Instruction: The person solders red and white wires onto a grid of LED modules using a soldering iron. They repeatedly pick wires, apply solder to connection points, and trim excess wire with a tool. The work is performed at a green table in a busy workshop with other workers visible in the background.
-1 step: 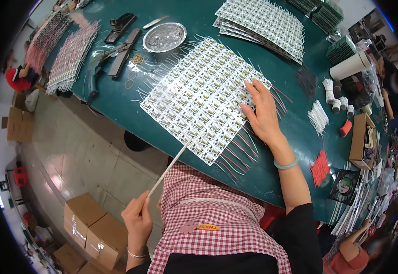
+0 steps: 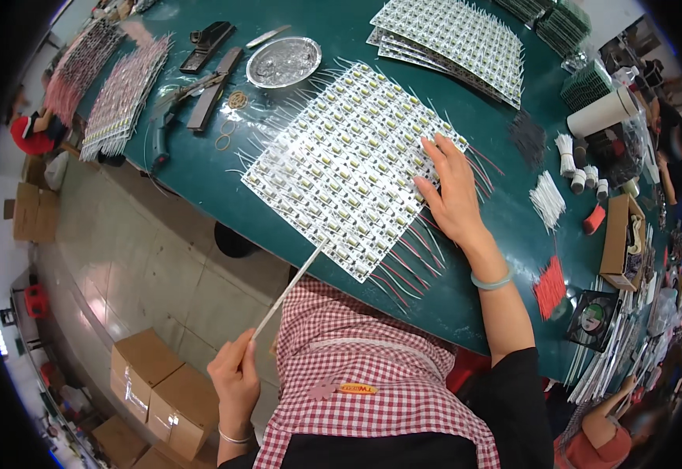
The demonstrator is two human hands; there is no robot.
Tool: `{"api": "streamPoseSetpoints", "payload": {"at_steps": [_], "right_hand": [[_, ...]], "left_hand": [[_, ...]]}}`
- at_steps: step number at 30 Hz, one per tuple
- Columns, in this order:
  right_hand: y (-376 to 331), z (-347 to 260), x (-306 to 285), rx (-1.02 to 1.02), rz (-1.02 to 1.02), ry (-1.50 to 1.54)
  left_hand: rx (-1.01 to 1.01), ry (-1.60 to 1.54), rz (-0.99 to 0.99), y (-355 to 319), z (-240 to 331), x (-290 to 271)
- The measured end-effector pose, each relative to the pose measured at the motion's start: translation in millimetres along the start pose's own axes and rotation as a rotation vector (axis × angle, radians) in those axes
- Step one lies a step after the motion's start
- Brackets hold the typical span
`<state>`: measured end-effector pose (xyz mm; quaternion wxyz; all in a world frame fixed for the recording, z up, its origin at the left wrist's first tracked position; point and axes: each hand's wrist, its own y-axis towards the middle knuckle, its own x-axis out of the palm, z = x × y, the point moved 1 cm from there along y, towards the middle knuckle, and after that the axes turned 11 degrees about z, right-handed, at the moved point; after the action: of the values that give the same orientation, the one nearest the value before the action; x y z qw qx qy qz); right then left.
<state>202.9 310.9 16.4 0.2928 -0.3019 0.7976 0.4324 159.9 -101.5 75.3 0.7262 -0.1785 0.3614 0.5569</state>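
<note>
A square white circuit-board panel (image 2: 349, 168) lies turned at an angle on the green table, with rows of small yellow parts. White wires stick out along its far left side, and red and white wires along its right side. My left hand (image 2: 235, 375) is closed around the lower end of a thin pale strip (image 2: 290, 288). The strip's upper end meets the panel's near edge; whether it is joined there I cannot tell. My right hand (image 2: 452, 187) rests on the panel's right edge, fingers stretched out and a little apart, holding nothing.
More panels (image 2: 450, 47) are stacked at the far right. A foil dish (image 2: 284, 62), a soldering iron (image 2: 159, 141) and rubber bands (image 2: 224, 134) sit to the left. Bundles of white wires (image 2: 547, 199) and red wires (image 2: 549, 289) lie right. Cardboard boxes (image 2: 141, 359) stand on the floor.
</note>
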Motion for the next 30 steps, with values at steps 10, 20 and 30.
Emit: {"api": "streamPoseSetpoints", "payload": {"at_steps": [10,20,30], "right_hand": [[1.9,1.9,0.0,0.021,0.014,0.050],[-14.4,-122.8,-1.8,-0.219,-0.085,0.384],[-33.2,-152.5,27.3,-0.333,-0.131,-0.095]], "left_hand": [[-0.011,-0.008,-0.009,-6.3,2.7,7.8],[-0.073,-0.008,0.026,-4.5,-2.6,5.2],[-0.011,-0.029,0.113,-4.8,-9.0,5.5]]}}
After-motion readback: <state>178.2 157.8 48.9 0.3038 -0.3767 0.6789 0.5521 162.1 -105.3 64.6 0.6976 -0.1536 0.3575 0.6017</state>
